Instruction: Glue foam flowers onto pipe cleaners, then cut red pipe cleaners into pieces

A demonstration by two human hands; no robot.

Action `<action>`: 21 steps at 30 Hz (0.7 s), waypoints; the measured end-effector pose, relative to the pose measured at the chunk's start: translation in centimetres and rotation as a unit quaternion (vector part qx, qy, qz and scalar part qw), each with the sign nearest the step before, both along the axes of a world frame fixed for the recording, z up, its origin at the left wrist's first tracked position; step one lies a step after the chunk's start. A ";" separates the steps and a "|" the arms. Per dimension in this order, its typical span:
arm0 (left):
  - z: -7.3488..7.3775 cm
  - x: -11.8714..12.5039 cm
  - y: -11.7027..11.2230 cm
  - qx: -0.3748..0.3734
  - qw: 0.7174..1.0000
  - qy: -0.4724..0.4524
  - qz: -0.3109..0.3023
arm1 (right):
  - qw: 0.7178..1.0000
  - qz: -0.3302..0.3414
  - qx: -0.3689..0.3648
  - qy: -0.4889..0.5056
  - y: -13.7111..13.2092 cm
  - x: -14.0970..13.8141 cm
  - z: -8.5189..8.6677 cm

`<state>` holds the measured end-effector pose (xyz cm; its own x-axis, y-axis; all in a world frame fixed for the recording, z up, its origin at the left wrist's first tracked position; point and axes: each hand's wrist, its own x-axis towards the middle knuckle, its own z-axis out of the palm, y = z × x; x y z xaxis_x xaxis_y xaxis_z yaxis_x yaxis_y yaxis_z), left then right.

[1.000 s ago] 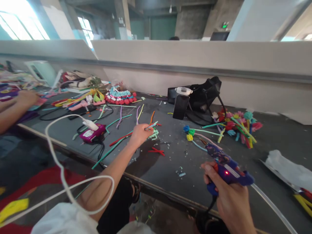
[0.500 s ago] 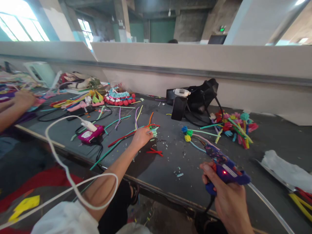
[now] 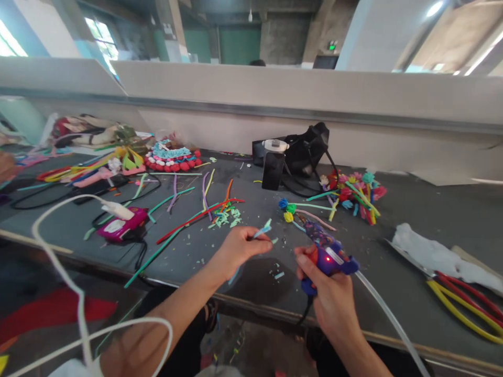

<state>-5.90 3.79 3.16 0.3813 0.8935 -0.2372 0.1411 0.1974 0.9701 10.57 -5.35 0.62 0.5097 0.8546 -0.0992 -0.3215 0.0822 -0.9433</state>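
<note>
My left hand (image 3: 236, 250) is closed in a pinch on a short light-blue pipe cleaner piece (image 3: 262, 231), held just above the dark table (image 3: 393, 272). My right hand (image 3: 332, 298) grips a blue hot glue gun (image 3: 328, 254) with its red light on; the nozzle points up and left, close to the held piece. Beyond the nozzle lie three small pompom stems (image 3: 288, 210) in blue, green and yellow. Green scraps (image 3: 226, 217) and long pipe cleaners (image 3: 196, 214) lie to the left.
A black bag (image 3: 304, 152) and an upright phone (image 3: 273, 170) stand at the back. A pile of finished colourful flowers (image 3: 353, 193) lies to the right. A pink device (image 3: 120, 228) with a white cable sits left. Another person's hand (image 3: 6, 167) shows at far left.
My left hand has lifted a light-blue piece from the scrap pile and drawn it right toward the glue gun. My right hand has brought the gun up and left. The view has shifted right.
</note>
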 end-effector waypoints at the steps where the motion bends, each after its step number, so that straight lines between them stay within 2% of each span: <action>1: 0.0 0.6 -0.7 -0.008 1.000 -0.008 -0.014 | 1.000 0.003 -0.001 -0.005 0.0 -0.2 -0.1; 4: -0.2 1.8 -2.1 -0.032 0.998 -0.027 -0.051 | 0.999 0.012 -0.011 -0.033 -0.1 -0.6 -0.6; 8: -0.4 2.4 -3.0 -0.055 0.996 -0.049 -0.056 | 0.998 0.008 -0.027 -0.048 -0.2 -0.9 -1.2; 13: -0.1 2.3 -3.2 -0.053 0.997 -0.032 -0.038 | 0.999 -0.039 0.009 -0.036 0.3 0.3 -0.2; 15: 0.0 1.9 -2.9 -0.037 0.999 -0.013 -0.027 | 0.997 -0.062 0.030 -0.038 0.4 1.3 0.4; 17: 0.1 1.5 -2.4 -0.006 1.000 0.011 -0.019 | 0.997 -0.046 0.027 -0.061 0.1 2.1 0.8; 21: 0.1 0.5 -1.5 0.073 0.994 0.079 -0.024 | 0.980 -0.014 -0.074 -0.186 -1.2 2.3 0.7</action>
<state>-5.41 2.25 3.29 0.3920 0.9047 -0.1670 0.2992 0.0462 0.9531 12.88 -6.53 1.29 0.5566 0.8304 -0.0241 0.0475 -0.0609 -0.9970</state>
